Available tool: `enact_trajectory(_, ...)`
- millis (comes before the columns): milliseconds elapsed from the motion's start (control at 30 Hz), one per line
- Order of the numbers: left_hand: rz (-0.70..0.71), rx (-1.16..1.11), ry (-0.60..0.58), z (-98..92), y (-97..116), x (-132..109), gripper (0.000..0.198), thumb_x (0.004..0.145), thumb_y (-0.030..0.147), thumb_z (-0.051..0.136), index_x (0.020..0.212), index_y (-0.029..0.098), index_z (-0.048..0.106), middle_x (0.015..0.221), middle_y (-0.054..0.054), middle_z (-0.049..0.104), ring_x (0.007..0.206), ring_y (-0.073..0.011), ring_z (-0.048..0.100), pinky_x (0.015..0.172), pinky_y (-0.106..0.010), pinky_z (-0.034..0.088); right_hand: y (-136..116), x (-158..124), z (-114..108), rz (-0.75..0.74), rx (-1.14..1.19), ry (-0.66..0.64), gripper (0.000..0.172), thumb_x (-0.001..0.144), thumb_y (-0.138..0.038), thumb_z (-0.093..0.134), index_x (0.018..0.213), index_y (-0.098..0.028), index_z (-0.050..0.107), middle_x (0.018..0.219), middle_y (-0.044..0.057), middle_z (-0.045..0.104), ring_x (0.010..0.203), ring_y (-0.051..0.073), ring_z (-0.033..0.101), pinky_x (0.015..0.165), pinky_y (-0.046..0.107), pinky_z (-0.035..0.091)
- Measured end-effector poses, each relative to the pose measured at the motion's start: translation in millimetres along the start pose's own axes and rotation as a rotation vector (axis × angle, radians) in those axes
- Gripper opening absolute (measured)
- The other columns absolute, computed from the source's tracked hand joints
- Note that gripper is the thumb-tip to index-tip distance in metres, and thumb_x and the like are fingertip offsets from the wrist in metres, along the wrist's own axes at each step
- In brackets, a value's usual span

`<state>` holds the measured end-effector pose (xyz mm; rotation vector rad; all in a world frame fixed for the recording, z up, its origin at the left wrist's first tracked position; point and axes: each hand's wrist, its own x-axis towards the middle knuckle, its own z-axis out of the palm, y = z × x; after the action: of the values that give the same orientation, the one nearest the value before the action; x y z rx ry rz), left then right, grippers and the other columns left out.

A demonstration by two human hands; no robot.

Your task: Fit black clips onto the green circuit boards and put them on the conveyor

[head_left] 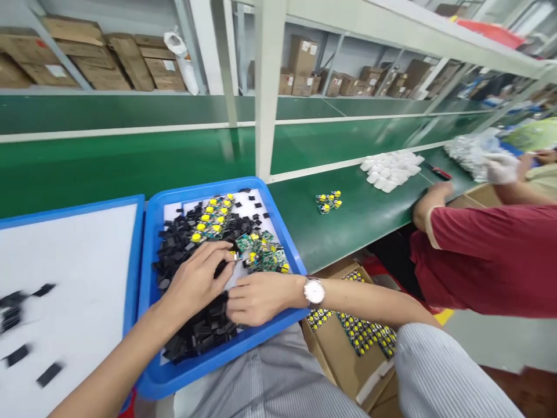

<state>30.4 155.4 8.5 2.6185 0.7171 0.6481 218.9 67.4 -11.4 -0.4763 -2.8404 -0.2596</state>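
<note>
My left hand [198, 278] is over the middle of a blue tray [278, 223], thumb and fingers pinched on a small circuit board [235, 255] with a yellow part. Close by on the right is my right hand [256, 299], a watch [314, 291] at its wrist. Its fingers curl down toward the black pieces, and whatever they hold is hidden. Loose small black pieces [178, 247] fill much of the tray. Rows of circuit boards with yellow parts [213, 217] lie on them, and a jumbled pile of green boards [265, 252] sits at the right.
A second blue tray [73, 232] with scattered black pieces adjoins on the left. A cardboard box [343, 354] of boards stands below. On the green bench [300, 217] are several boards [328, 201] and white parts [387, 168]. A post [264, 87] rises behind; a co-worker in red [491, 255] is at right.
</note>
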Motion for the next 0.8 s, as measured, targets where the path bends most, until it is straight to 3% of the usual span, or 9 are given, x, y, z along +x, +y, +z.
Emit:
enact_trajectory(100, -0.279, -0.251, 0.130, -23.0, 12, -28, 0.010, 0.094, 0.029, 0.063, 0.089, 0.020, 0.064, 0.114, -0.008, 0.076, 0.103, -0.0217, 0.073, 0.096, -0.037, 0.059, -9, -8, 0, 0.199, 0.083, -0.039, 0.022, 0.107, -0.021, 0.053, 0.092, -0.017, 0.069, 0.083, 0.004, 0.070, 0.080, 0.020, 0.062, 0.076, 0.034, 0.042)
enact_trajectory(233, -0.613, -0.633, 0.368, -44.5, 36, -75, 0.018, 0.088, 0.032, 0.076, 0.087, 0.020, 0.063, 0.106, -0.007, 0.078, 0.085, -0.0199, 0.077, 0.080, -0.033, 0.065, -19, -14, -1, 0.377, 0.252, -0.054, 0.033, 0.105, -0.044, 0.056, 0.099, -0.015, 0.071, 0.088, 0.008, 0.071, 0.089, 0.024, 0.062, 0.085, 0.038, 0.044)
enact_trajectory(367, -0.839, -0.861, 0.515, -41.7, 59, -117, 0.022, 0.088, 0.032, 0.079, 0.102, 0.021, 0.066, 0.099, -0.005, 0.078, 0.081, -0.0210, 0.078, 0.075, -0.034, 0.068, -25, -15, -12, 0.407, 0.354, -0.131, 0.021, 0.103, -0.030, 0.059, 0.092, -0.017, 0.070, 0.083, 0.006, 0.068, 0.084, 0.023, 0.060, 0.085, 0.039, 0.046)
enact_trajectory(467, -0.895, -0.932, 0.540, -28.3, 69, -141, 0.031, 0.089, 0.035, 0.078, 0.116, 0.023, 0.068, 0.103, -0.005, 0.077, 0.084, -0.0214, 0.078, 0.076, -0.034, 0.069, -27, -12, -22, 0.513, 0.265, -0.195, 0.016, 0.100, -0.023, 0.059, 0.091, -0.017, 0.070, 0.089, 0.010, 0.068, 0.090, 0.027, 0.059, 0.090, 0.045, 0.045)
enact_trajectory(567, -0.909, -0.965, 0.487, -16.3, 71, -154, 0.034, 0.092, 0.037, 0.076, 0.121, 0.023, 0.070, 0.099, -0.005, 0.075, 0.079, -0.0201, 0.076, 0.075, -0.035, 0.069, -30, -1, -23, 0.532, 0.194, -0.171, 0.015, 0.101, -0.024, 0.060, 0.099, -0.015, 0.072, 0.098, 0.013, 0.069, 0.094, 0.031, 0.059, 0.090, 0.049, 0.046)
enact_trajectory(700, -0.906, -0.986, 0.462, -12.6, 71, -152, 0.029, 0.094, 0.039, 0.072, 0.118, 0.021, 0.072, 0.091, -0.005, 0.073, 0.075, -0.0189, 0.073, 0.076, -0.036, 0.068, -36, 21, -4, 0.440, 0.220, -0.126, 0.016, 0.098, -0.012, 0.060, 0.109, -0.016, 0.071, 0.105, 0.012, 0.069, 0.098, 0.028, 0.060, 0.089, 0.045, 0.048)
enact_trajectory(800, -0.863, -0.992, 0.464, -16.3, 71, -152, 0.028, 0.095, 0.039, 0.071, 0.116, 0.021, 0.071, 0.096, -0.005, 0.072, 0.074, -0.0175, 0.072, 0.074, -0.034, 0.067, -36, 32, 8, 0.422, 0.226, -0.147, 0.015, 0.096, -0.009, 0.061, 0.105, -0.015, 0.072, 0.106, 0.012, 0.069, 0.097, 0.027, 0.060, 0.088, 0.043, 0.050)
